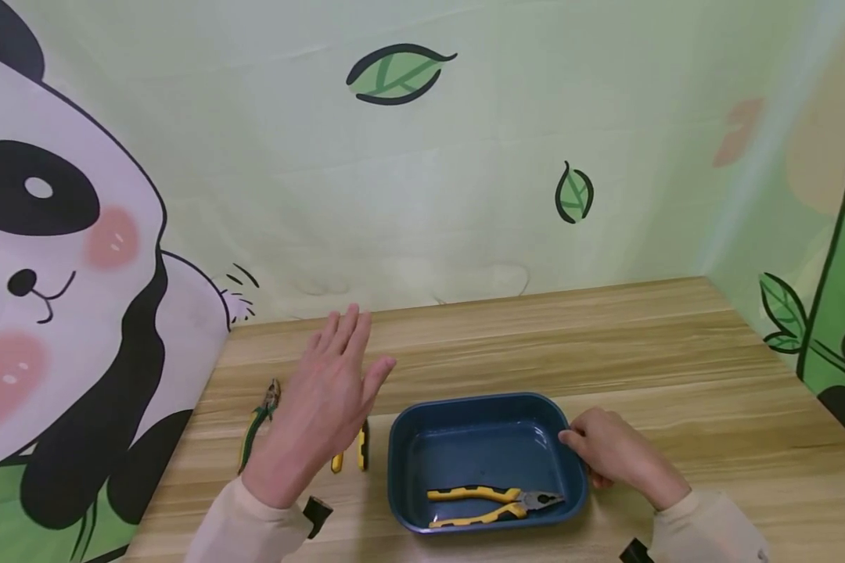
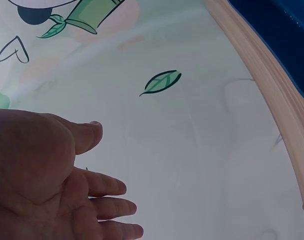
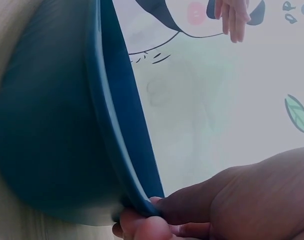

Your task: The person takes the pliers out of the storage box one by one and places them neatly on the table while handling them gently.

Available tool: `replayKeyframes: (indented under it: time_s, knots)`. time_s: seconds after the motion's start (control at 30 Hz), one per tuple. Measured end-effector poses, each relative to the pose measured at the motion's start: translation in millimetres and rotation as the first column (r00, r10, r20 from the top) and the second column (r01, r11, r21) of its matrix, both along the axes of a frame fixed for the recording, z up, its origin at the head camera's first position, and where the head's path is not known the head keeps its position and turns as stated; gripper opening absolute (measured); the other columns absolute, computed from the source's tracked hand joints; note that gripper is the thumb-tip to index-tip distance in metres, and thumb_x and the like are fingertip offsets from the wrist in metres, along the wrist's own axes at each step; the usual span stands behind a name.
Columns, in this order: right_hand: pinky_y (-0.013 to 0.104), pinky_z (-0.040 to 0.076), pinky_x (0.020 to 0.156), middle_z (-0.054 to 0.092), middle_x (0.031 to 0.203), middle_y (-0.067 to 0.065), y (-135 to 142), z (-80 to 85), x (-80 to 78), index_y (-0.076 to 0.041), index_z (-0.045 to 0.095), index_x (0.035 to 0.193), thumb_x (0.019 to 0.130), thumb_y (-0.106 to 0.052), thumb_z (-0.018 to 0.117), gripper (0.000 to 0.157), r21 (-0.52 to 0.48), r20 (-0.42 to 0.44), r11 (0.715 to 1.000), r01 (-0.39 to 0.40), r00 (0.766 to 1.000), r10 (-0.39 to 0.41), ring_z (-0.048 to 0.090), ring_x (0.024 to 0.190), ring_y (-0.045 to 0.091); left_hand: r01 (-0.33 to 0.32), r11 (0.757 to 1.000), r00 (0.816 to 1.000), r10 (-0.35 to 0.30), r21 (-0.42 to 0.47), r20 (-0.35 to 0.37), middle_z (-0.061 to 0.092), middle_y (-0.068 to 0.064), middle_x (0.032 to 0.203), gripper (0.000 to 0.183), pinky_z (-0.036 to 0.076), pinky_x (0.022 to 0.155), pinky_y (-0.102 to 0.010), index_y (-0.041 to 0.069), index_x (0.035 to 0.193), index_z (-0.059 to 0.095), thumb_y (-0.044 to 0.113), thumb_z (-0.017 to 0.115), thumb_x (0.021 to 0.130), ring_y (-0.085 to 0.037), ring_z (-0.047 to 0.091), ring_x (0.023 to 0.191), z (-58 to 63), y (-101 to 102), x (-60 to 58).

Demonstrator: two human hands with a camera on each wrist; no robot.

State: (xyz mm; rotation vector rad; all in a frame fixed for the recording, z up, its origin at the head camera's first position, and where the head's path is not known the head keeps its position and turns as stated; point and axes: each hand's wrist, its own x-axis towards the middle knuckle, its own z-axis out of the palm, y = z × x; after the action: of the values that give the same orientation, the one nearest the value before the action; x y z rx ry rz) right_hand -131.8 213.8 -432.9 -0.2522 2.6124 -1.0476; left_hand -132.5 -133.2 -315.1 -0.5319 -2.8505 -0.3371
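Note:
My left hand is raised over the left part of the table, fingers straight and thumb held apart, with nothing in it. In the left wrist view its palm shows bare. At the right end of a blue rectangular plastic basin, my right hand pinches the rim between thumb and fingers. That grip on the rim fills the lower part of the right wrist view. Inside the basin, along its near side, lie combination pliers with yellow-and-black handles, jaws toward the right.
Green-handled pliers lie left of my left hand. Two yellow-and-black handles stick out from behind that hand; the rest of that tool is hidden. A cloth wall with a printed panda borders the wooden table.

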Motion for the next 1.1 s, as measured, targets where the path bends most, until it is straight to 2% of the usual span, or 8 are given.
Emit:
replayKeyframes:
  time_s: [0.27,0.47,0.7,1.1]
  knots:
    - [0.027,0.039,0.043,0.051,0.046,-0.001,0,0.1,-0.7,-0.007,0.063,0.073,0.105,-0.010,0.056,0.033,0.008,-0.003,1.000,-0.009,1.000,0.009,0.047,0.037,0.010,0.026,0.999,1.000,-0.026,-0.028,0.003,0.025,-0.021,0.166,0.069,0.024,0.120,-0.058,0.000,0.160,0.030,0.044,0.048,0.109,-0.041,0.019,0.154,-5.4,15,0.6]
    - [0.026,0.039,0.043,0.051,0.046,-0.001,0,-0.3,-0.8,-0.007,0.064,0.074,0.105,-0.011,0.056,0.032,0.018,0.012,1.000,0.004,1.000,-0.004,0.047,0.037,0.010,0.051,0.999,0.998,-0.050,-0.010,0.043,0.023,-0.021,0.167,0.070,0.021,0.120,-0.060,0.002,0.161,0.030,0.044,0.049,0.109,-0.040,0.015,0.155,-10.4,26,2.1]
    - [0.026,0.040,0.042,0.051,0.046,-0.001,0,-0.5,-0.5,-0.007,0.063,0.073,0.104,-0.010,0.057,0.032,0.017,-0.003,1.000,-0.005,1.000,0.005,0.047,0.037,0.009,0.080,0.996,0.996,-0.079,-0.040,0.037,0.025,-0.018,0.167,0.069,0.023,0.120,-0.058,0.006,0.162,0.031,0.046,0.048,0.109,-0.039,0.019,0.155,-15.5,37,4.9]
    - [0.025,0.040,0.042,0.051,0.046,-0.001,0,-0.1,-1.1,-0.006,0.064,0.075,0.105,-0.009,0.057,0.031,0.019,0.002,1.000,-0.004,1.000,0.004,0.047,0.037,0.009,0.154,0.988,0.984,-0.154,0.002,0.089,0.021,-0.013,0.169,0.070,0.019,0.122,-0.057,0.008,0.163,0.027,0.049,0.043,0.109,-0.033,0.017,0.156,-22.8,54,7.2]
